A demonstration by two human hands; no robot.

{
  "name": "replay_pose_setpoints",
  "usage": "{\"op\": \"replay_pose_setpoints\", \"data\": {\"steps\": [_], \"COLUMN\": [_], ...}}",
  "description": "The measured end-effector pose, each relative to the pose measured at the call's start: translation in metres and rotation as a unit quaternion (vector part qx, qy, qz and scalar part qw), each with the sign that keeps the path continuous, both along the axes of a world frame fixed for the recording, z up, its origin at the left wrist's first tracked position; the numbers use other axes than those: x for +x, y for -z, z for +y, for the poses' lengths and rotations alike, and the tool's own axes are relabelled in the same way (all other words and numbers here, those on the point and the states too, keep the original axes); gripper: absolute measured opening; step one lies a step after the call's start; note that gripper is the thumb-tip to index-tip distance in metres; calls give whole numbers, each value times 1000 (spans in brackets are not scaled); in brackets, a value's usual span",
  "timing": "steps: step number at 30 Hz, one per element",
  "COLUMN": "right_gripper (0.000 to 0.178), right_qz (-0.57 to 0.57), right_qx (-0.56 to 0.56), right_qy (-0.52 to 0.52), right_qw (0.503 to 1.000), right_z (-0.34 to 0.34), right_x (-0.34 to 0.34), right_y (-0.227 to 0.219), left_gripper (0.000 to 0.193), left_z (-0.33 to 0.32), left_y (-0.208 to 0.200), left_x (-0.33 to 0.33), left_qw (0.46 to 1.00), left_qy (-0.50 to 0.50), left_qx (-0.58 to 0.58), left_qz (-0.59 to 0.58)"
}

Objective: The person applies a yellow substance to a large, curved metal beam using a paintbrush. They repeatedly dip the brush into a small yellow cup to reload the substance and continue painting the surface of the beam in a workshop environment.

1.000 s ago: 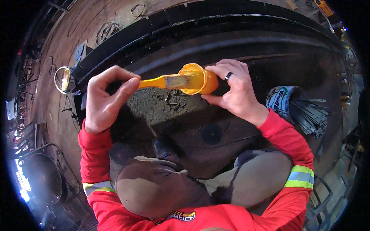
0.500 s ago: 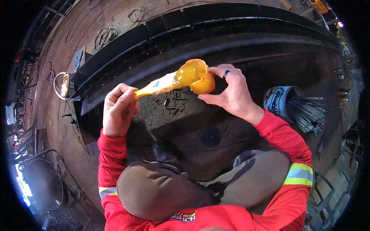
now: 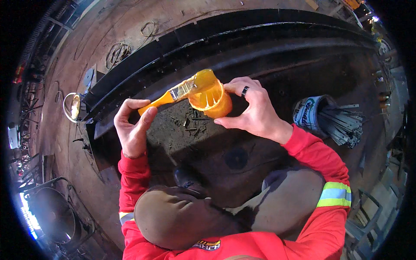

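My left hand [image 3: 132, 128] grips the orange handle of a paintbrush [image 3: 182, 91], whose bristles, coated in yellow paint, rest on the rim of a small orange cup [image 3: 212, 99]. My right hand [image 3: 253, 110], with a dark ring on one finger, holds that cup from the right side. Yellow paint fills the cup. Both hands are held above a dirty dark steel surface [image 3: 186, 134], and my knees in brown trousers show below.
A long black steel beam [image 3: 242, 30] curves across the top. A tin [image 3: 310, 112] lying on its side spills grey rods [image 3: 342, 123] to the right. A round lamp [image 3: 71, 106] sits at the left, and a dark round pan [image 3: 50, 214] at lower left.
The brush has lifted out of the cup so its paint-laden bristles now rest on the rim. My left hand has shifted right, closer to the cup.
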State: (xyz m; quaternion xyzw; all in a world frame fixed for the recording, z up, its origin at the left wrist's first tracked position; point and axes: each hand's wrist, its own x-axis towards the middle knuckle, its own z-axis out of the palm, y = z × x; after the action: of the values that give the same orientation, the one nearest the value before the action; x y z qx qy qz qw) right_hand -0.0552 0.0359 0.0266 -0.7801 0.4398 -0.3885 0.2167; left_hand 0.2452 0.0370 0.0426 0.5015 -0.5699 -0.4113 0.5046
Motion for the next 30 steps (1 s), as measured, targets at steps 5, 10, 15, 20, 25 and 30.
{"op": "replay_pose_setpoints", "data": {"steps": [5, 10, 15, 20, 25, 30], "right_gripper": [57, 58, 59, 59, 58, 58], "right_qz": [-24, -21, -18, -23, -31, -88], "right_qx": [-23, -28, -1, -12, 8, 20], "right_qy": [-19, -35, -35, -27, -1, -4], "right_qw": [999, 999, 999, 999, 999, 996], "right_z": [0, 2, 5, 4, 4, 2], "right_x": [1, 4, 8, 7, 1, 8], "right_y": [-1, -3, -3, 10, 11, 7], "left_gripper": [27, 30, 21, 14, 19, 22], "left_z": [0, 3, 7, 3, 8, 25], "left_y": [-5, -22, -62, -101, -97, -60], "left_x": [5, 6, 7, 12, 16, 9], "left_qw": [996, 992, 979, 964, 966, 989], "left_qy": [13, 5, 20, 40, 10, -35], "left_qx": [-24, -94, -144, -225, -228, -143], "left_qz": [85, 82, 142, 136, 118, -19]}}
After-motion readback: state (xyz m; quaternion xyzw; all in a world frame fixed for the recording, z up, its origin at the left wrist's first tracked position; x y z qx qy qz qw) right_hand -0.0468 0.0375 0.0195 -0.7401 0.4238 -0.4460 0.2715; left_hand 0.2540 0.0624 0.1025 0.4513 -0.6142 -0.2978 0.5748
